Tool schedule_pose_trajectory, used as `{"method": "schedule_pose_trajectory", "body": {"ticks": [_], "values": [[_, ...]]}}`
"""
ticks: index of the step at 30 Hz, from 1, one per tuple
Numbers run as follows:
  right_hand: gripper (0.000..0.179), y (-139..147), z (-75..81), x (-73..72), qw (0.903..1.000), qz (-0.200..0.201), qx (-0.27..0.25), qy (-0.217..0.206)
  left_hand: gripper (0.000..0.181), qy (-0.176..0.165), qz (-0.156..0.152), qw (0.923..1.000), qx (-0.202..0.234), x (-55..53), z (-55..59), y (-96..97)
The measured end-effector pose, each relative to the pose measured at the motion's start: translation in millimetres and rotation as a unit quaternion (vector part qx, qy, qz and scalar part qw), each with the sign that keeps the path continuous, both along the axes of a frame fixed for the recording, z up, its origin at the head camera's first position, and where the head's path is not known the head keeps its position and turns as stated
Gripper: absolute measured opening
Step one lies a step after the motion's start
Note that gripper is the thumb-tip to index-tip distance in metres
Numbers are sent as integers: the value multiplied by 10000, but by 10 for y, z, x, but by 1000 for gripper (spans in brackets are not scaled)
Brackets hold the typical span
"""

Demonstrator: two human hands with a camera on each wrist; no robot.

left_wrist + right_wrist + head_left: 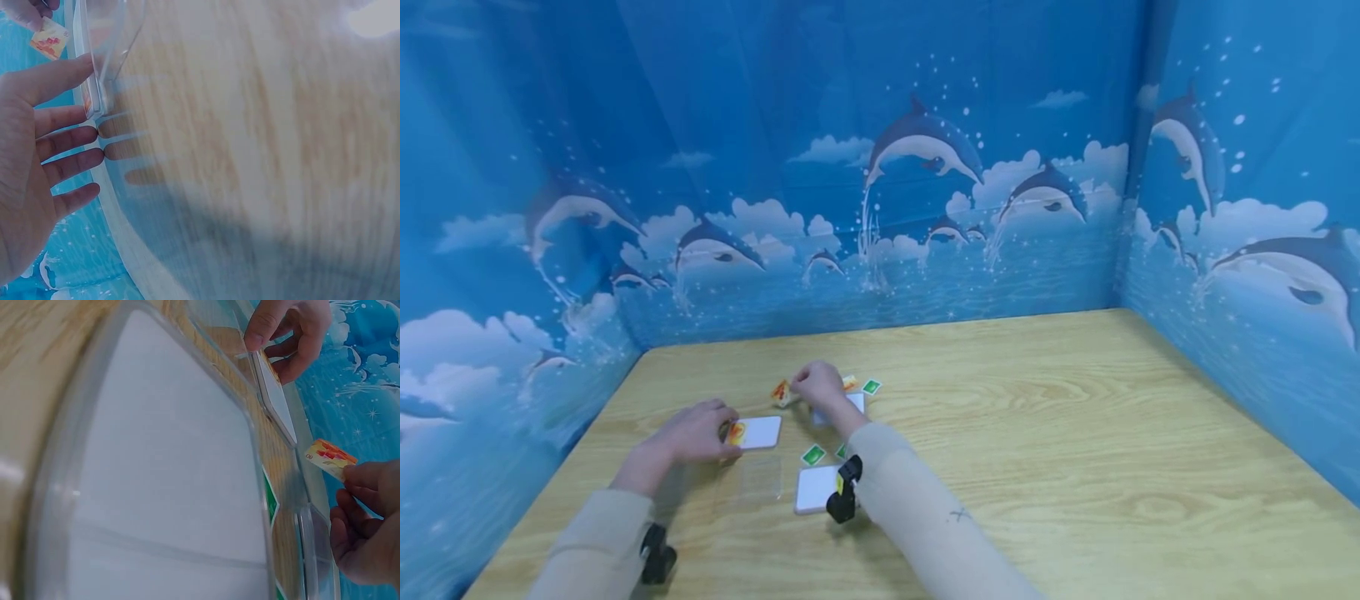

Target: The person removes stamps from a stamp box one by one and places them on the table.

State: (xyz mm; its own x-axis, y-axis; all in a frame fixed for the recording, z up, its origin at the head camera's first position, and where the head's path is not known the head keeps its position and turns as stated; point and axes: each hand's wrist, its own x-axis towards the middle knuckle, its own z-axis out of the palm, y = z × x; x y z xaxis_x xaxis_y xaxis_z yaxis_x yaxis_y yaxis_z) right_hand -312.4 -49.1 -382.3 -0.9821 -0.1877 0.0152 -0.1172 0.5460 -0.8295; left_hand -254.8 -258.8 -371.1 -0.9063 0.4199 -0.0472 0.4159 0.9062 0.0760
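My left hand [700, 431] holds a flat clear-edged case [762, 432] at its left end, thumb on the near side and fingers on the far side. The case has a white face, with an orange-and-yellow card at its left end. Farther back, my right hand [822, 387] pinches a small card [331, 456] with a red-and-orange picture between thumb and fingertips. That card is raised above the tabletop in the right wrist view. Under the right forearm lies another white-faced case [857, 403], partly hidden.
A third white-faced case [815, 489] lies near the right wrist. Beside the held case is a clear plastic piece [762, 479]. Small green cards [812, 455] lie between the cases, another green card [872, 387] farther back. A dolphin-print curtain [880, 275] borders the wooden table [1075, 450].
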Motion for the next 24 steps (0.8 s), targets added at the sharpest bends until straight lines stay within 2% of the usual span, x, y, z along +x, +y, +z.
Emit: {"method": "schedule_pose_trajectory", "body": {"ticks": [7,14,24], "values": [[6,15,-14,22,9995,-41,277,164,57,-127,70,9999,29,20,33,23],[6,-6,-24,69,9993,-56,348,-109,56,-195,192,9996,17,46,16,16],[5,-20,-34,32,9979,-209,609,-24,57,-244,190,9995,54,36,34,27]]}}
